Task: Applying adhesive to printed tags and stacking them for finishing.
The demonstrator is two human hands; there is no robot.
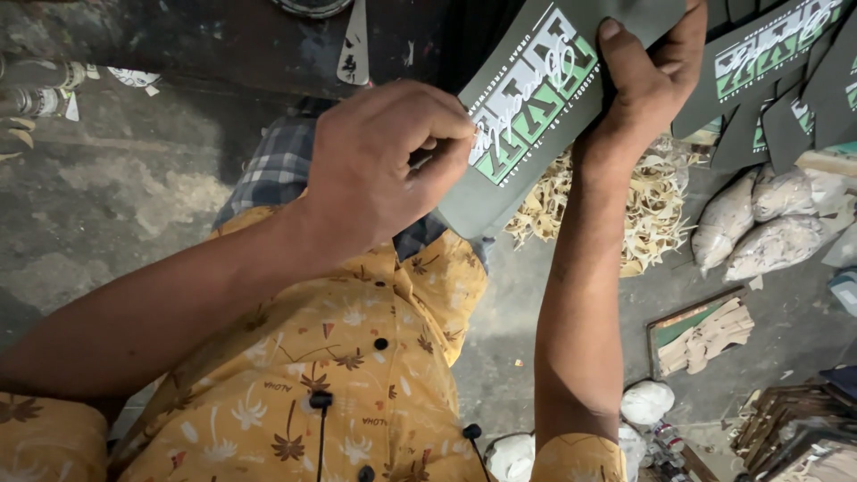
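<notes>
At the far left of the frame, bottles (40,87) lie on the grey floor (116,196). Lower left and centre, a yellow patterned shirt (357,375) fills the view, with a checked cloth (277,165) above it.

Just left of centre, the left hand (379,170) is curled tight, its fingertips pinching the lower edge of a dark green sheet (544,89) with a green-and-white printed panel. The sheet sits at upper centre, held up off the floor between both hands. It looks thin and flat, probably light, and bends a little rather than folding, so it seems semi-stiff; gripping it at the edges, as now, would likely keep it flat and keep fingers off the print.

Right of centre, the right hand (647,76) clamps the sheet's upper edge, thumb across the front and fingers behind.

Below that hand lies a heap of pale shavings (643,201). At upper right more printed sheets (786,62) overlap in a fan. Beneath them sit clear bags (768,223), then a tray (705,335) of tan cut pieces at lower right.
</notes>
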